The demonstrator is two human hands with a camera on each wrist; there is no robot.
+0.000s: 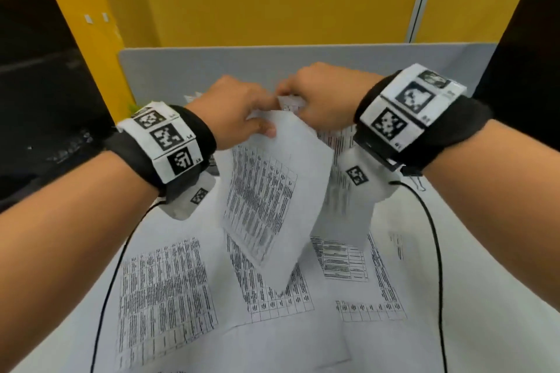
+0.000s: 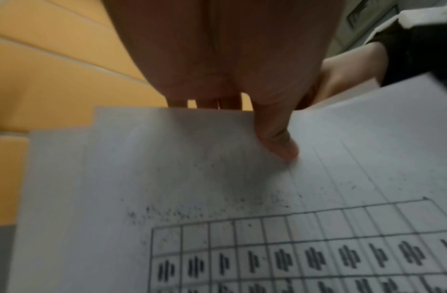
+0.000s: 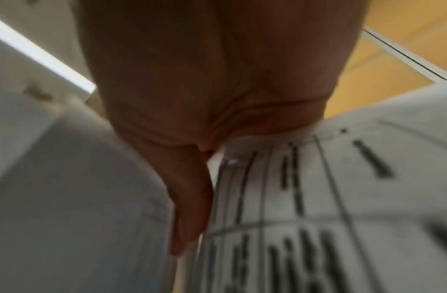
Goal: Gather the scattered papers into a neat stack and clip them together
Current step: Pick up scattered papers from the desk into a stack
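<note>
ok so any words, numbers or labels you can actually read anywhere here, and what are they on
No text can be read with confidence.
Held papers: printed tables, the marks too blurred to read in every view.
Sheets on the desk: gridded tables, too small and blurred.
Left wrist band: square black-and-white code markers; tiny characters beside them, too small to read.
Right wrist band: the same, unreadable.

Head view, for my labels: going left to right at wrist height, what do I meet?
Dark monitor → left wristband → left hand → held sheet → right hand → right wristband → second dark monitor.
</note>
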